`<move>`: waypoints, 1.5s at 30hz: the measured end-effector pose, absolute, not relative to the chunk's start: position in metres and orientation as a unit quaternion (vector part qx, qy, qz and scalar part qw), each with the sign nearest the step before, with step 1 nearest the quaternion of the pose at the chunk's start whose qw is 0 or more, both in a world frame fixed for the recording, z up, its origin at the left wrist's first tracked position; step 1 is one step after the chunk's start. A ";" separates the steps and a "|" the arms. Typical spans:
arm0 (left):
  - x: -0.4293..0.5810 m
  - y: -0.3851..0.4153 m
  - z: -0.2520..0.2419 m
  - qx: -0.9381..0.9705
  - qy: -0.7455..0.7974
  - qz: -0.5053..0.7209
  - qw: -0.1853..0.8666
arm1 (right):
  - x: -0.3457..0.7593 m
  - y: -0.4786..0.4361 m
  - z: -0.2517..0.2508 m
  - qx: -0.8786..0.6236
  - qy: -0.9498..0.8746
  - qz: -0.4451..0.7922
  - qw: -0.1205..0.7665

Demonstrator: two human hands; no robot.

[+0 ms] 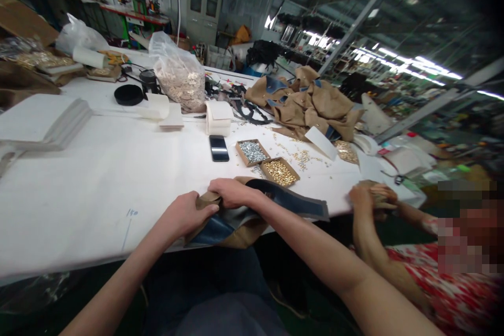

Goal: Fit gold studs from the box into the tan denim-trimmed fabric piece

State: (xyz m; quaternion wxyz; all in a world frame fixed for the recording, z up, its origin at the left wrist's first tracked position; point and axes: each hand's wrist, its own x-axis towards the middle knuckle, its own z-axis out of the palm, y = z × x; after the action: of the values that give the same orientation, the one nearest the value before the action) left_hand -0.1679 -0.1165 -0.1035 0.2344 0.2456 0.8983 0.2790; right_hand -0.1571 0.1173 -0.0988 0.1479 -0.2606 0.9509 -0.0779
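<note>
My left hand (188,215) and my right hand (232,192) are close together at the table's near edge. Both have their fingers closed on a tan and blue leather-like piece (295,202), gripping its bunched tan edge. The piece is folded, with its blue strip stretching right along the table and a tan part hanging at the edge. My fingertips are partly hidden in the folds. Just beyond it, small silver-coloured metal pieces (253,152) and gold-coloured ones (280,173) fill two shallow cardboard boxes. A dark phone (219,148) lies to their left.
On the white table (98,194), a heap of tan and blue pieces (315,102) lies at the back right. A filled clear bag (179,76) stands at the back. White stacked sheets (39,121) are at left. A co-worker's hands (370,197) hold something at right.
</note>
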 end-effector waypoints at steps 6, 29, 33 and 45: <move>-0.165 -0.106 -0.106 0.233 0.896 0.289 0.242 | -0.142 0.113 -0.095 -0.210 0.965 -0.050 0.150; -0.074 -0.112 -0.049 0.260 0.821 0.506 -0.050 | -0.025 0.148 -0.085 -0.152 0.925 -0.162 -0.308; -0.087 -0.087 -0.074 0.363 0.794 0.487 0.014 | -0.008 0.157 -0.090 -0.184 0.903 -0.135 -0.363; -0.055 -0.050 -0.071 0.404 0.749 0.525 0.001 | 0.019 0.174 -0.087 -0.146 0.890 -0.135 -0.410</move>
State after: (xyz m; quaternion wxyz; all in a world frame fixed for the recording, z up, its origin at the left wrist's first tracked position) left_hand -0.0545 -0.0496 -0.0712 0.0012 0.4044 0.7488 0.5252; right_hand 0.0189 0.1744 -0.0867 -0.4098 -0.1455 0.8904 -0.1345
